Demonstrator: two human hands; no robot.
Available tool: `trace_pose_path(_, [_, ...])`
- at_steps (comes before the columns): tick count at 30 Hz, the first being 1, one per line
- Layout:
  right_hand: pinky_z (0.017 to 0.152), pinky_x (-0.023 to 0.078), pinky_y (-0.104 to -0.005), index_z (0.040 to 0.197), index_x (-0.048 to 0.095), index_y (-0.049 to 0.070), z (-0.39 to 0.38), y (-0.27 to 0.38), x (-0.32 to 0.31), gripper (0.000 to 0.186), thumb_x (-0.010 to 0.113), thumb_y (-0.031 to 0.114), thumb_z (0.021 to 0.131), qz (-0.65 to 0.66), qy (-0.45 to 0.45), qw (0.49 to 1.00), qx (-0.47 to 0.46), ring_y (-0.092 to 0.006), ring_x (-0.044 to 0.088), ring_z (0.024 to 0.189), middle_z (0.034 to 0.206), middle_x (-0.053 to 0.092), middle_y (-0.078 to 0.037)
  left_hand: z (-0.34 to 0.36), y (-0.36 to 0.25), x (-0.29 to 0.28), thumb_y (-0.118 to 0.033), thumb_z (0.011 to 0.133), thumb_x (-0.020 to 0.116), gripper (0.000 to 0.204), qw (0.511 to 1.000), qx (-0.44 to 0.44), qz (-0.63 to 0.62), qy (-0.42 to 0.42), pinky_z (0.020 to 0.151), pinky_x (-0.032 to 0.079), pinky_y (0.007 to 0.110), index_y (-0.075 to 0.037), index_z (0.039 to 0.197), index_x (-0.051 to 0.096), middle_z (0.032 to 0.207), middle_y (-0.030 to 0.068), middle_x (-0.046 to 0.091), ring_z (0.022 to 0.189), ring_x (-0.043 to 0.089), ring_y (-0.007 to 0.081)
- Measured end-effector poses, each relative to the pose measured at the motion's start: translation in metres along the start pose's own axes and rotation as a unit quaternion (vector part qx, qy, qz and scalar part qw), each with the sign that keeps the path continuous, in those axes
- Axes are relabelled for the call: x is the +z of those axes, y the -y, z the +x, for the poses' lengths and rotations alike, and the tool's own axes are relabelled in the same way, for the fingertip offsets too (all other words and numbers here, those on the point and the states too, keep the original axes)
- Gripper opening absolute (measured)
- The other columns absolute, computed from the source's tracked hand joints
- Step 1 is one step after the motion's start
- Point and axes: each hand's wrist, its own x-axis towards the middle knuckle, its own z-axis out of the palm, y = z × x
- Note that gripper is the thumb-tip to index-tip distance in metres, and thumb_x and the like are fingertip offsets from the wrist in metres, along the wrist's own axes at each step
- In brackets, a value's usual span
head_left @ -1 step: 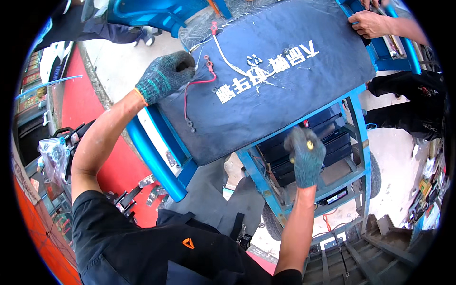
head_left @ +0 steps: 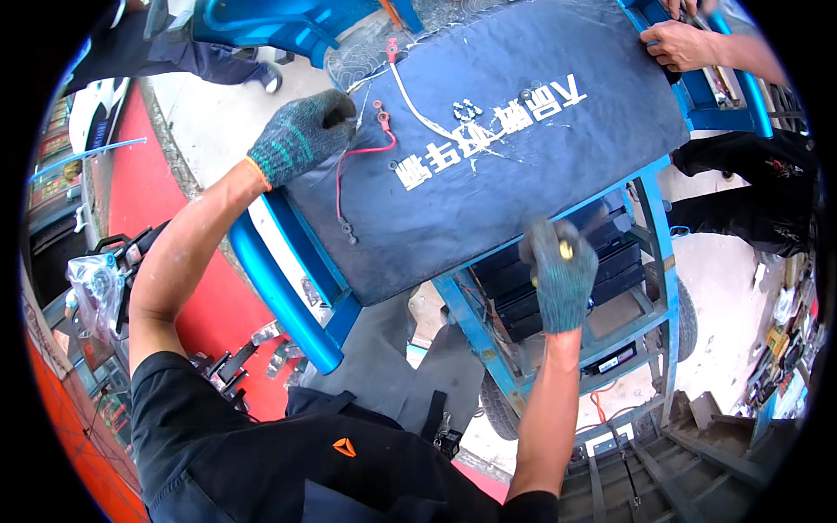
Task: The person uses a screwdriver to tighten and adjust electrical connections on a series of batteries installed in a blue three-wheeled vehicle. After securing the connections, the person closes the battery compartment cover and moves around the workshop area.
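My left hand (head_left: 301, 139), in a dark green knitted glove, is closed at the left edge of a black sheet with white lettering (head_left: 523, 183). What its fingers hold, if anything, is hidden. My right hand (head_left: 562, 277), gloved alike, is closed around a yellow-handled tool (head_left: 566, 250) by the sheet's near edge. The tool's far end is smeared by motion. On the sheet lie a red cable (head_left: 366, 151) with ring ends, a white cable (head_left: 414, 105) with a red end, and a small cluster of nuts or bolts (head_left: 467, 111).
Beneath the sheet, a blue metal frame (head_left: 667, 279) holds black battery-like blocks (head_left: 558, 292). A blue tube (head_left: 288, 305) runs along the left. Another person's hand (head_left: 680, 45) rests at the far right. A dark slatted metal bed (head_left: 654, 471) lies at lower right.
My right hand has risen slightly toward the sheet with the tool. My left hand stays nearly in place. A person's foot at the upper left has shifted a little.
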Motion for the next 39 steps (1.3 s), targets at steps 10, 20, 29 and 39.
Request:
trace_pose_path(10, [0.09, 0.054, -0.0448, 0.116, 0.075, 0.015, 0.147, 0.058, 0.085, 0.029, 0.067, 0.01, 0.089, -0.247, -0.004, 0.955, -0.163, -0.0351, 0.068, 0.105, 0.113, 0.069, -0.013, 0.035, 0.021, 0.021, -0.034, 0.089, 0.081, 0.048, 0.992, -0.014, -0.099, 0.074, 0.098, 0.055, 0.033, -0.011, 0.129, 0.067, 0.116, 0.0118, 0.073, 0.106, 0.07, 0.0234])
trace_pose_path(20, [0.085, 0.056, -0.0385, 0.117, 0.075, 0.008, 0.145, 0.062, 0.093, 0.027, 0.075, 0.014, 0.091, -0.191, -0.065, 0.97, -0.135, -0.0276, 0.072, 0.095, 0.105, 0.074, -0.013, 0.036, 0.027, 0.036, -0.033, 0.088, 0.077, 0.034, 0.994, 0.022, -0.108, 0.024, 0.085, 0.056, 0.04, -0.009, 0.111, 0.071, 0.105, 0.0137, 0.073, 0.096, 0.071, 0.0295])
trace_pose_path(29, [0.052, 0.041, -0.0233, 0.111, 0.073, 0.001, 0.065, 0.083, 0.087, 0.022, 0.062, 0.014, 0.097, 0.256, -0.143, 0.953, 0.078, -0.0065, 0.057, 0.061, 0.09, 0.074, -0.006, 0.048, 0.031, 0.044, -0.014, 0.094, 0.07, 0.015, 0.934, 0.016, -0.355, 0.023, 0.082, 0.057, 0.031, -0.001, 0.099, 0.064, 0.097, 0.01, 0.071, 0.087, 0.069, 0.0172])
trace_pose_path(39, [0.06, 0.05, -0.0257, 0.117, 0.072, -0.002, -0.006, 0.049, 0.092, 0.025, 0.071, 0.002, 0.092, 0.35, -0.041, 0.923, 0.154, -0.0113, 0.064, 0.067, 0.095, 0.074, -0.009, 0.0, -0.041, 0.015, -0.001, 0.092, 0.065, 0.016, 0.896, 0.037, -0.416, 0.149, 0.081, 0.056, 0.028, -0.003, 0.107, 0.061, 0.096, 0.0069, 0.067, 0.088, 0.065, 0.0135])
